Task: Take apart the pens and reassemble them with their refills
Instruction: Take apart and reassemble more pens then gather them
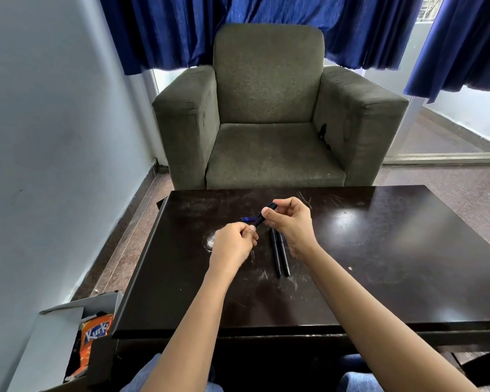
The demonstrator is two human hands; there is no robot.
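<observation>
Both hands hold one black pen (265,213) above the dark table (365,264). My right hand (290,222) pinches its upper barrel between thumb and fingers. My left hand (234,244) grips the lower end, which is hidden in the curled fingers. Thin blue refills (248,219) lie on the table just left of the held pen. Two more black pens (280,257) lie side by side on the table, below and between my hands, partly covered by my right wrist.
A grey-green armchair (269,114) stands behind the table. An open cardboard box (68,343) with an orange snack packet (94,338) sits on the floor at the lower left. A white smudge (211,241) marks the tabletop near my left hand.
</observation>
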